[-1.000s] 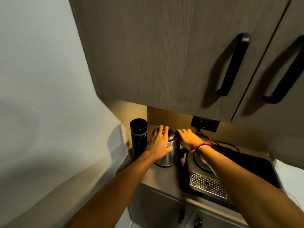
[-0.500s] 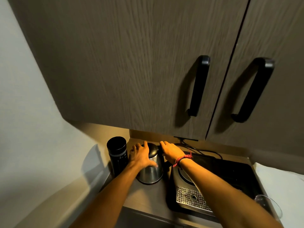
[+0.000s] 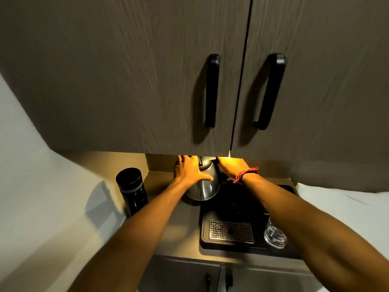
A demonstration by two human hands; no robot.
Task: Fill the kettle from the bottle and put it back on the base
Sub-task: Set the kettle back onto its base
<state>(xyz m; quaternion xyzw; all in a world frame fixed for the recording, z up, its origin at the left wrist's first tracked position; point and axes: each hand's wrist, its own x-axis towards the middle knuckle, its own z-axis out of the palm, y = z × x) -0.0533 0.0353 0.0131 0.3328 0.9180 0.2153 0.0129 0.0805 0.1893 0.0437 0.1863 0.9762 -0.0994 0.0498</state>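
A steel kettle (image 3: 205,187) stands on the counter under the wall cabinet, just left of a black tray. My left hand (image 3: 189,170) lies flat against its left side, fingers spread over the body. My right hand (image 3: 230,166), with a red thread at the wrist, holds the kettle's handle side near the top; the lid area is partly hidden by the cabinet edge. A black cylindrical bottle (image 3: 132,190) with its cap on stands upright to the left, untouched. The kettle's base is hidden from me.
The black tray (image 3: 229,209) holds a metal drip grate (image 3: 231,231) and a clear glass (image 3: 274,234) at its right. Cabinet doors with black handles (image 3: 211,91) hang low overhead. A white wall runs along the left; lower cupboard doors (image 3: 189,277) sit below the counter.
The view has swung left and downward, bringing the glass and drip grate into sight. Both hands stay on the kettle, which now sits closer to the tray's left edge.
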